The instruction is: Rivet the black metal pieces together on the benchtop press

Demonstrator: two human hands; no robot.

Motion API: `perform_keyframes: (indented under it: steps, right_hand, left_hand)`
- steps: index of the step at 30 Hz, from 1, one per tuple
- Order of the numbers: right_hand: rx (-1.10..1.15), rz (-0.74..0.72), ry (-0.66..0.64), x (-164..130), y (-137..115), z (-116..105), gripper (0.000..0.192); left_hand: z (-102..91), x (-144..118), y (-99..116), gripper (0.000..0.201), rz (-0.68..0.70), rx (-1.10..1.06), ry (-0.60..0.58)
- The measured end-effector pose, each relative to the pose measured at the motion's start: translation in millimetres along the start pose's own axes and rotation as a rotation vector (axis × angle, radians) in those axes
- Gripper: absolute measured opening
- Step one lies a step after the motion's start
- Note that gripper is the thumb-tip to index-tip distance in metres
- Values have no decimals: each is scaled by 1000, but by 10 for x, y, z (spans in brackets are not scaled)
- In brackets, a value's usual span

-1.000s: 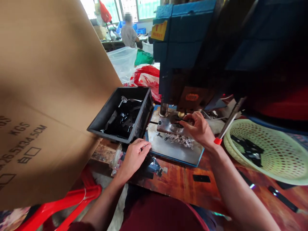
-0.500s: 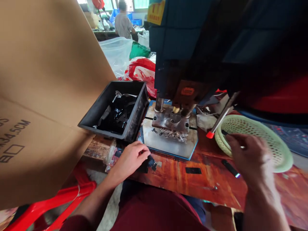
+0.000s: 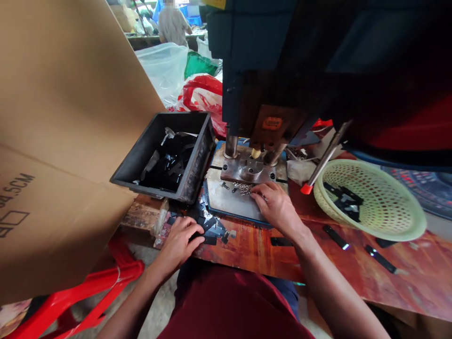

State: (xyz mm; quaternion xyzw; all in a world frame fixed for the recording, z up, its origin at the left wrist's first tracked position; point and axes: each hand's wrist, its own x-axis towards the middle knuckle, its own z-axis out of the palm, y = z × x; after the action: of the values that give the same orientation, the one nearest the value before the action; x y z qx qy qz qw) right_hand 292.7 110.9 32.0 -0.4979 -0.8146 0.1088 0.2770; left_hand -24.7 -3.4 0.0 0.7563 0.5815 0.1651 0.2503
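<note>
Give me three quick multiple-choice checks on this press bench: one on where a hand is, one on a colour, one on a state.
1. Where is the right hand?
A. In the basket
B. On the metal plate, at the pile of small silver pieces
C. In the black bin

2. What colour is the perforated basket?
A. Pale green
B. Red
C. Blue

3. What state is the black bin in?
A. Lidded
B. Overturned
C. Open, with dark strips inside

Answers:
1 B, the fingers rest on the plate beside the pile.
2 A, its rim and wall are pale green.
3 C, the top is open and strips show.
</note>
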Motion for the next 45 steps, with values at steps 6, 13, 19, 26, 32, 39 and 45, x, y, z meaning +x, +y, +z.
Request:
perform_keyframes:
  steps: [6, 13, 19, 26, 32, 39, 45]
  right_hand:
    - [-123, -52, -57, 143, -33, 162, 19]
    - [-290, -58, -50, 139, -38, 306, 23]
    - [-146, -13, 62, 123, -71, 126, 26]
    - [-153, 12, 281, 572, 76, -116, 24]
    - [-228, -63, 224, 839, 217, -22, 27]
    - [4, -192, 224, 728, 233, -95, 25]
    - [158, -68, 319, 655, 203, -129, 19]
  left_hand:
    - [70, 67, 34, 13, 62, 9, -1]
    - [42, 132, 72, 16, 59, -64, 26]
    - [-56, 202, 229, 20, -165, -461, 104]
    - [-136, 419, 510, 39, -356, -951, 67]
    - [-199, 556, 656, 45, -357, -1078, 43]
    - [-231, 637, 696, 43, -341, -1105, 99]
    - [-222, 645, 677, 40, -341, -1125, 131]
